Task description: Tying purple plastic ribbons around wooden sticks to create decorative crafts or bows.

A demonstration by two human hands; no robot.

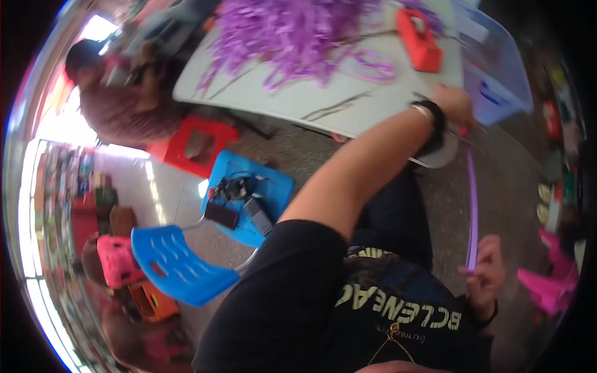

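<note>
My left arm reaches across to the table's right corner. The left hand (455, 104) there is closed, its fingers mostly turned away and blurred; a small red part shows just below it, too unclear to name. From beside that hand a purple ribbon (473, 205) hangs down, nearly straight. My right hand (487, 273), low at the right near my body, pinches the ribbon's lower end between thumb and fingers. A red tape dispenser (419, 40) stands on the table just beyond my left hand. A large heap of purple ribbon pieces (283, 37) covers the table's far part.
The white marbled table (249, 102) has a translucent plastic bin (497, 74) at its right. To the left are a blue stool (273, 186) with devices and cables, a blue chair (180, 264) and a red stool (227, 133). Another person (124, 102) sits at the far left.
</note>
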